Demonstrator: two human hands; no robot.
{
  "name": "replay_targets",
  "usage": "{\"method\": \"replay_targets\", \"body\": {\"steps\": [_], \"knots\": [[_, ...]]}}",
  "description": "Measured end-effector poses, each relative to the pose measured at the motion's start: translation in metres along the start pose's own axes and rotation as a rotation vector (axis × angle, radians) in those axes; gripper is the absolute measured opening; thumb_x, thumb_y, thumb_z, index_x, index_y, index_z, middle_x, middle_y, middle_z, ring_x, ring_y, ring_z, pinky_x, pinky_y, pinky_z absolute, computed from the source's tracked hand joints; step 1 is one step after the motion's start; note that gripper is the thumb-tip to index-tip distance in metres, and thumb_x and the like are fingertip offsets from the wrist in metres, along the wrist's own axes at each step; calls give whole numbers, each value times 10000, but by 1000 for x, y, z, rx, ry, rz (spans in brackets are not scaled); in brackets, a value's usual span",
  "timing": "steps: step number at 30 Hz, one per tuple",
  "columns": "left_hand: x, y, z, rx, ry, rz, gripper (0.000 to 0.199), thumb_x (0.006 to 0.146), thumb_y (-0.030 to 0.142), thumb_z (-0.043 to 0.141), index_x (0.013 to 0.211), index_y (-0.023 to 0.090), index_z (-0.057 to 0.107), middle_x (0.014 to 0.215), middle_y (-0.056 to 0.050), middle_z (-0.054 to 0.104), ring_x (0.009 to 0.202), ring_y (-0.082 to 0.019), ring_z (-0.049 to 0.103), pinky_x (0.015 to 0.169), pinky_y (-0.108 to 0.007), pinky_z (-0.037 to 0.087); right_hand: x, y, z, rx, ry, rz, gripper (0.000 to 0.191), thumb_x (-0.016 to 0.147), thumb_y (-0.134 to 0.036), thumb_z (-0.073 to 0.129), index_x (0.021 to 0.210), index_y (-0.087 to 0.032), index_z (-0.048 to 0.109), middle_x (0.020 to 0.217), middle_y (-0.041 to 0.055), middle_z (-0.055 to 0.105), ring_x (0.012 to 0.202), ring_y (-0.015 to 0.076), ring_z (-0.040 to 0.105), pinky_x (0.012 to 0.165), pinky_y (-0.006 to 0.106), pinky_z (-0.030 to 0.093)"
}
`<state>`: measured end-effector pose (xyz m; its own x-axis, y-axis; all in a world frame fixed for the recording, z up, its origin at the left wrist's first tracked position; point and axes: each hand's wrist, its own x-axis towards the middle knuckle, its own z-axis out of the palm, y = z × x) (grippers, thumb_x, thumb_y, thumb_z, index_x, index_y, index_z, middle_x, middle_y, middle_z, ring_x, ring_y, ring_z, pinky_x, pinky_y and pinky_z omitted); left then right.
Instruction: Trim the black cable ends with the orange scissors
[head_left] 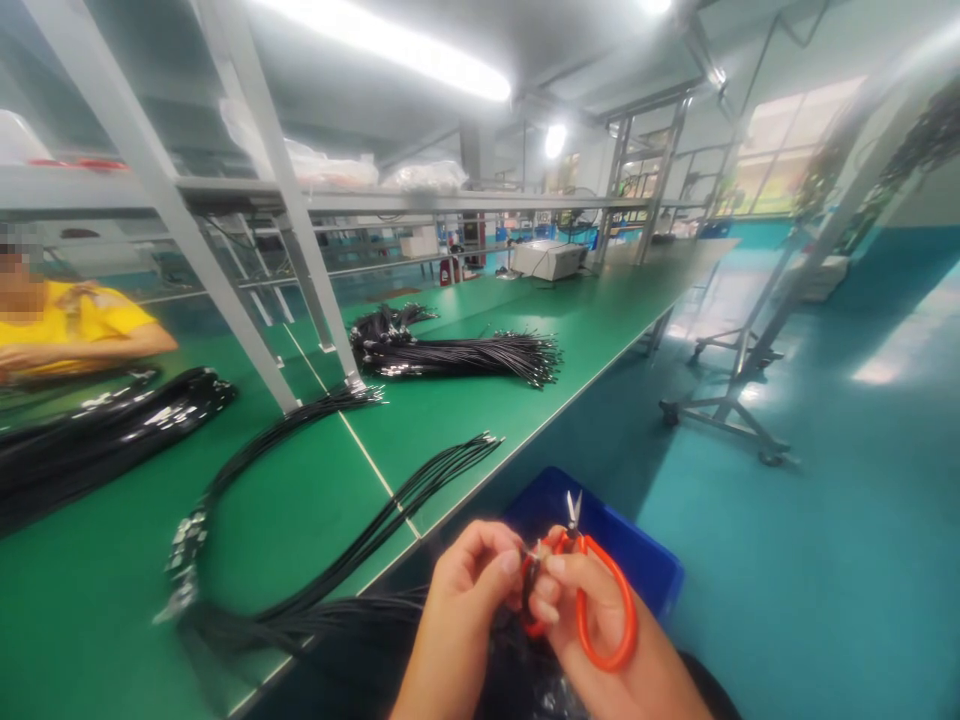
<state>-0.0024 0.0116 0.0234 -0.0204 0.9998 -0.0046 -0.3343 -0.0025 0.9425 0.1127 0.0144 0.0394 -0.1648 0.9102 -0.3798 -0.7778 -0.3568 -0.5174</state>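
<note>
Working left to right: a thick cable bundle (150, 415) lies far left of the fingers. Nearer the fingers, on the green bench (262, 545), a curved cable strand (259, 440) bends toward a loose cable group (397, 505), whose tips lie just beyond the left knuckles.

The left hand (476, 575) has its thumb and index finger together, apparently clamped on a small dark cable end (531, 572) between both sets of fingertips. The right hand (568, 602) is curled through the orange-handled scissors (630, 620), thumb and index meeting at the same cable end; exact contact is blurred. The blades point up beyond the fingertips, slightly parted. A blue bin (652, 565) sits behind them.

Recommended: brace fingertip against fingertip, pull gently, and angle the blades away from the skin.
</note>
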Motion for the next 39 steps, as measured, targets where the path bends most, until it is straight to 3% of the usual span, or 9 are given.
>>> {"method": "replay_targets", "body": {"steps": [1, 4, 6, 12, 14, 21, 28, 35, 39], "knots": [[-1, 1, -2, 144, 46, 88, 33, 768, 213, 627, 783, 186, 614, 672, 14, 589, 570, -109, 548, 548, -211, 463, 1, 0, -1, 8, 7, -2, 179, 533, -135, 782, 677, -151, 677, 588, -8, 596, 526, 103, 497, 517, 212, 458], [-4, 5, -4, 627, 146, 434, 219, 774, 139, 584, 947, 244, 666, 896, -40, 646, 700, -160, 618, 642, -267, 521, 3, 1, -1, 13, 1, 11, 191, 533, -129, 793, 687, -147, 681, 595, -9, 593, 541, 108, 502, 526, 214, 460], [-5, 7, -3, 817, 158, 577, 251, 775, 134, 577, 950, 270, 695, 967, -58, 659, 724, -184, 647, 641, -276, 538, 3, 2, 0, 24, -21, 26, 178, 544, -129, 792, 677, -148, 675, 590, -13, 586, 547, 105, 502, 524, 205, 448], [-5, 6, -6, 994, 187, 676, 189, 806, 131, 537, 786, 237, 691, 965, -73, 655, 702, -174, 667, 611, -248, 535, 1, 3, 5, 23, -74, 42, 144, 578, -169, 779, 654, -165, 658, 569, -11, 578, 554, 115, 497, 536, 216, 443], [-5, 7, -7, 930, 176, 622, 171, 817, 138, 523, 778, 224, 665, 918, -65, 659, 724, -173, 661, 627, -244, 528, 1, 3, 8, 14, -39, 8, 170, 553, -167, 790, 667, -170, 665, 581, -10, 584, 551, 117, 495, 541, 225, 451], [-7, 7, -3, 382, -73, 107, 90, 819, 261, 591, 774, 188, 618, 674, -6, 679, 604, -152, 622, 597, -239, 501, 4, 5, 11, 4, -93, -61, 155, 549, -208, 758, 623, -184, 624, 503, -34, 537, 493, 107, 452, 485, 216, 410], [-5, 1, -8, 236, -46, 18, 157, 758, 280, 674, 680, 155, 621, 650, 1, 625, 630, -138, 548, 605, -217, 447, 4, 5, 10, -341, 45, -340, 356, 599, -267, 828, 844, -219, 575, 703, -27, 644, 581, 116, 531, 535, 213, 429], [-7, 6, 4, -24, 29, -18, 229, 670, 339, 754, 615, 154, 630, 582, 7, 639, 513, -96, 497, 553, -204, 416, 0, 11, 11, -257, 3, -351, 279, 626, -310, 799, 768, -220, 576, 611, -53, 575, 538, 103, 489, 554, 219, 441], [-5, 4, 1, -34, 65, -47, 283, 634, 353, 781, 588, 141, 600, 504, 46, 541, 445, -52, 389, 456, -160, 308, 0, 12, 3, -427, 98, -522, 249, 650, -254, 773, 794, -240, 570, 640, -46, 609, 538, 113, 511, 535, 225, 424]]}}
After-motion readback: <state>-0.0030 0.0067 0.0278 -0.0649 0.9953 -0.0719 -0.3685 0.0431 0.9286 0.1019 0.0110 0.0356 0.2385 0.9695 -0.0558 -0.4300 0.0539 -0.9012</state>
